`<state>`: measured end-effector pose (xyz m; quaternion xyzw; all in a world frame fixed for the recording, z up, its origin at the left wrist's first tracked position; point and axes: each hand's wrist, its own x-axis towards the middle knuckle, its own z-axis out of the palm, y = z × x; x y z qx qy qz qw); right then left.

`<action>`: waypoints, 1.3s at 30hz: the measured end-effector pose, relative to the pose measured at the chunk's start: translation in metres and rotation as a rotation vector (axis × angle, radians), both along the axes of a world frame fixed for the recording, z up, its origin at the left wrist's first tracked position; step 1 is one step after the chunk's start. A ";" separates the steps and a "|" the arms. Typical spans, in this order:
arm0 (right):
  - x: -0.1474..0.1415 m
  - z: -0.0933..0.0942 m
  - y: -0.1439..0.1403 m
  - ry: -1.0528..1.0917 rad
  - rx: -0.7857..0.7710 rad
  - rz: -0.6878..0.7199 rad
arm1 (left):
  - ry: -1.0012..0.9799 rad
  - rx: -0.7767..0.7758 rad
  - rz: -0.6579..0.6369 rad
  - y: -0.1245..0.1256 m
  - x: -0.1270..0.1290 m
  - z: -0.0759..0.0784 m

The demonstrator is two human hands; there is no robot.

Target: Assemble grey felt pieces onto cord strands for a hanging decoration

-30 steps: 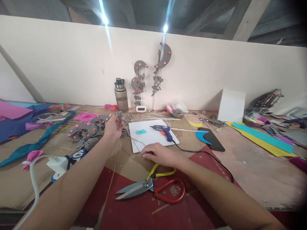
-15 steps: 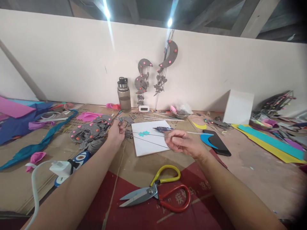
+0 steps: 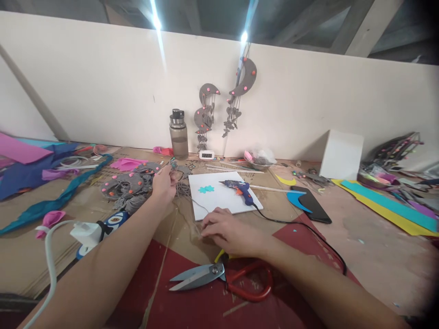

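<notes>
My left hand (image 3: 164, 186) is pinched closed on grey string (image 3: 183, 189), beside a heap of grey felt pieces and yarn. Slack strands run from it across the cardboard to my right hand (image 3: 224, 230). That hand has its fingers curled at the strands' ends, with the fingertips partly hidden. Beneath it lie large scissors (image 3: 214, 270), blades parted, one handle red and the yellow one mostly covered. Just beyond, a blue glue gun (image 3: 243, 188) rests on a white board (image 3: 222, 208) near a turquoise flower-shaped cutout (image 3: 206, 189).
Grey felt crescents with pink dots (image 3: 125, 185) lie left, near a white plug (image 3: 85, 235) and cable. A bottle (image 3: 179, 139) and small digital clock (image 3: 206, 155) stand at the wall. A black phone (image 3: 317, 205) and the glue gun's cord (image 3: 308, 224) lie right.
My right hand has come down and toward the left, over the yellow scissor handle. The strings, taut before, now hang slack. The glue gun shows fully; my left hand stays nearly in place.
</notes>
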<state>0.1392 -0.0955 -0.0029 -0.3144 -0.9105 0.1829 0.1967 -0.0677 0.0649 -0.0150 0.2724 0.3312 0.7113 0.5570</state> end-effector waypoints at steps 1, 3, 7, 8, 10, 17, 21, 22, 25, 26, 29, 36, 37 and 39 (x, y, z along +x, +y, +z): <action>-0.003 -0.007 0.000 -0.009 0.087 -0.046 | 0.008 0.023 0.018 -0.002 0.001 0.001; -0.007 -0.017 0.000 0.004 0.197 -0.118 | 0.042 0.060 0.038 -0.005 0.005 0.003; -0.007 -0.019 0.000 0.099 0.322 -0.093 | 0.116 0.091 0.044 -0.013 0.014 0.002; -0.006 -0.017 -0.002 0.130 0.344 -0.048 | 0.125 0.097 0.043 -0.014 0.016 0.001; -0.005 -0.013 -0.004 0.206 0.380 0.016 | 0.146 0.102 0.039 -0.017 0.020 -0.002; 0.027 -0.006 0.020 0.437 0.423 -0.371 | 0.241 0.141 -0.026 -0.033 0.039 -0.005; 0.057 -0.010 0.047 0.177 0.390 -0.891 | 0.427 0.172 -0.054 -0.045 0.054 -0.005; 0.062 -0.012 0.051 0.069 0.353 -0.976 | 0.490 0.181 -0.052 -0.047 0.057 -0.006; 0.069 -0.017 0.058 -0.186 0.193 -1.074 | 0.614 0.217 -0.070 -0.050 0.063 -0.011; 0.070 -0.019 0.059 -0.231 0.151 -1.074 | 0.651 0.231 -0.071 -0.050 0.064 -0.013; 0.070 -0.024 0.063 -0.259 0.047 -1.074 | 0.809 0.282 -0.080 -0.053 0.066 -0.018; 0.077 -0.013 0.088 -0.227 -0.170 -1.085 | 1.127 0.506 -0.114 -0.074 0.073 -0.016; 0.079 -0.008 0.090 -0.216 -0.189 -1.090 | 1.142 0.529 -0.114 -0.076 0.074 -0.015; 0.080 0.000 0.093 -0.181 -0.210 -1.108 | 1.159 0.553 -0.106 -0.078 0.075 -0.015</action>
